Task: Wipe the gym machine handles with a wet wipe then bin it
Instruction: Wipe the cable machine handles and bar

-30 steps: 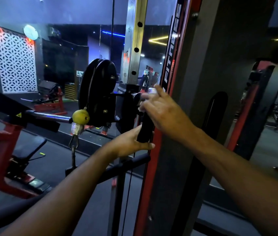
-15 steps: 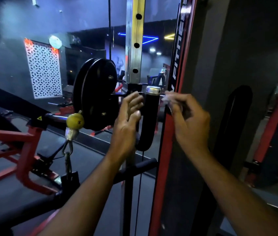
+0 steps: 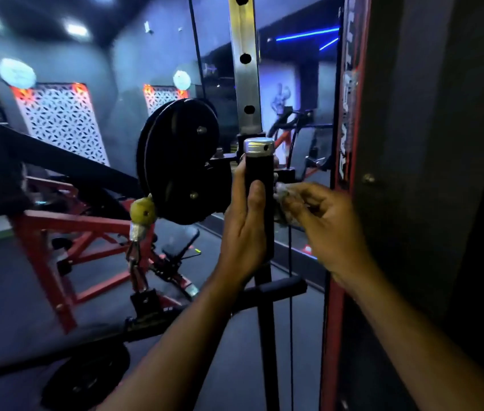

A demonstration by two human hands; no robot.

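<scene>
Dim gym, dark floor point(image 3: 3, 292), lattice wall panels point(image 3: 62, 123) (red-lit tops).

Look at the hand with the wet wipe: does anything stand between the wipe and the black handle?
Nothing visible does. The right hand holds the wipe right beside the handle, whose other side the left hand grips.

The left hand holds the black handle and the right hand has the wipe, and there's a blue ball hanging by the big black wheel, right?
Not quite: the head view shows the ball is yellow, not blue. The rest is right.
</scene>
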